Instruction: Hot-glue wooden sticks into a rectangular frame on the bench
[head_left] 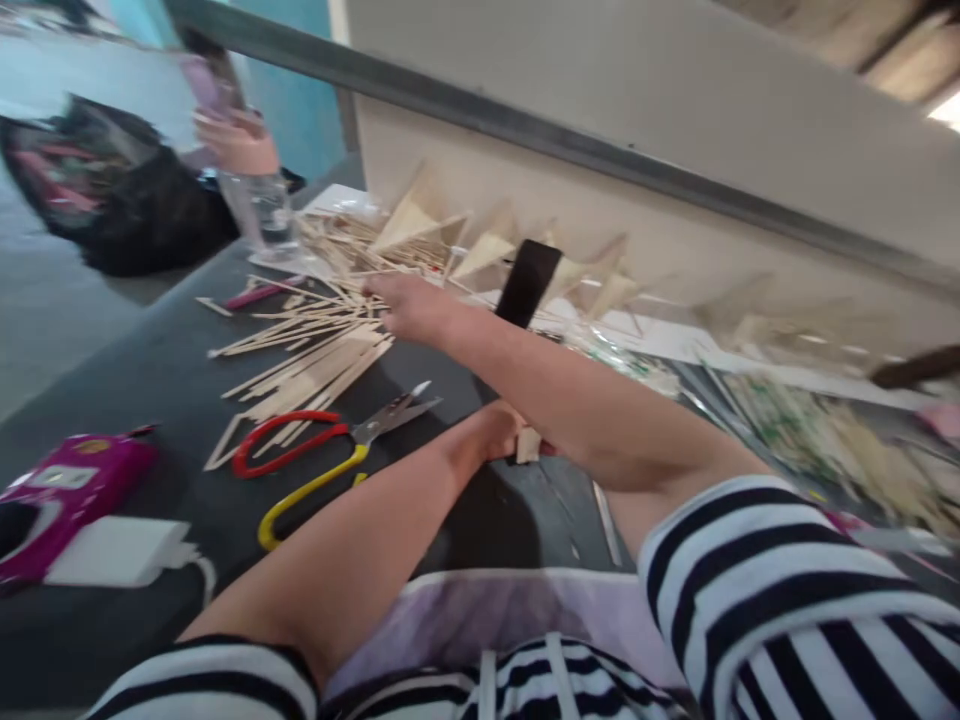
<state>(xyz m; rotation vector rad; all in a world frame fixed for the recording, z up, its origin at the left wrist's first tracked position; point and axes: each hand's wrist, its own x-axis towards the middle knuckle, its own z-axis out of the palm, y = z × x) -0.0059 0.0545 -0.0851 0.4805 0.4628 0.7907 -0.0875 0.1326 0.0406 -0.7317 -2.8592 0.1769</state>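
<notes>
Sticks [315,345] of pale wood lay fanned in a loose pile on the dark table [172,400], their long axes running mostly left to right and a little away from the person. Nearest the body, striped sleeves [787,590] framed both bare forearms. The left hand [499,432] rested close in, its fingers closed around a small wooden piece [529,445], though the crossing right arm hid most of the grip. Just left of it lay scissors [322,455] with one red and one yellow handle, and further left a pink device [67,495]. The right hand [412,305] reached across and farther out, to the right edge of the pile, fingers drawn loosely together at the stick ends; blur kept me from telling whether they pinched one. Beyond, folded triangular wooden shapes [420,215] leaned along the wall, and another person's hand [236,140] held something at the table's far corner.
</notes>
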